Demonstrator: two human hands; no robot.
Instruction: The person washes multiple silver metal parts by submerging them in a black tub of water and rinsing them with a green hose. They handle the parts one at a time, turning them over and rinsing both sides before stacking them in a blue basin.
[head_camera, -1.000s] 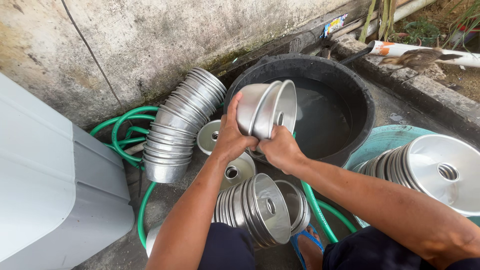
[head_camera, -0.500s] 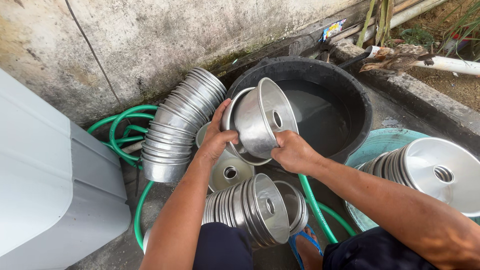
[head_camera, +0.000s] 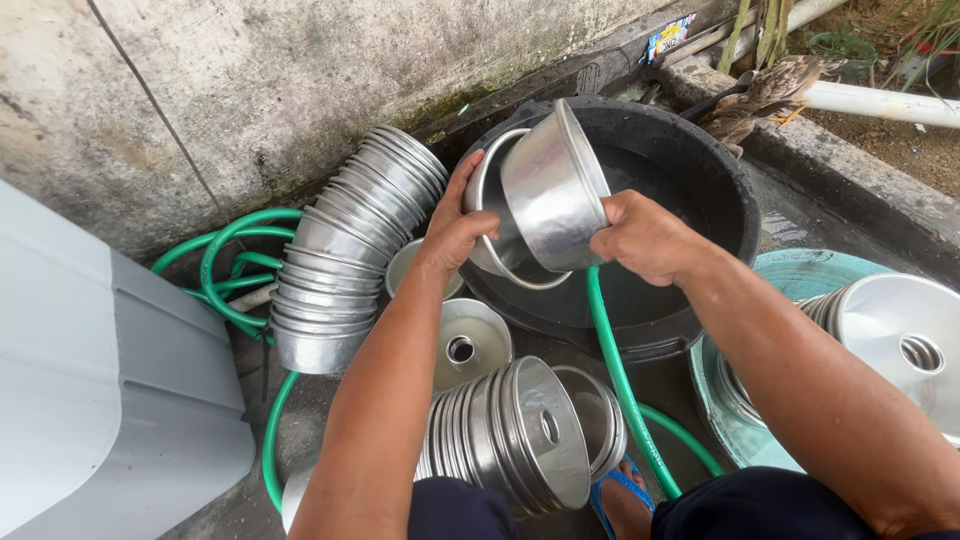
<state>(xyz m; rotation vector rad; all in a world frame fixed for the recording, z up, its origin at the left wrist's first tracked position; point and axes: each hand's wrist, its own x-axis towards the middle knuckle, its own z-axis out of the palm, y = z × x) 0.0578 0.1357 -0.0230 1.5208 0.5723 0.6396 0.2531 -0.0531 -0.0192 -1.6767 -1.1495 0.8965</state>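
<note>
At lower centre a nested row of metal pans (head_camera: 510, 440) is laid on its side, while above it two pans (head_camera: 535, 200) are gripped by the curled left hand (head_camera: 455, 235) and right hand (head_camera: 645, 235) over a black water tub (head_camera: 720, 180), seemingly for rinsing.

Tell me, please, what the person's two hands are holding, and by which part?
Both hands grip nested round silver metal pans over the black tub: left hand at the rim, right hand on the outer wall.
</note>
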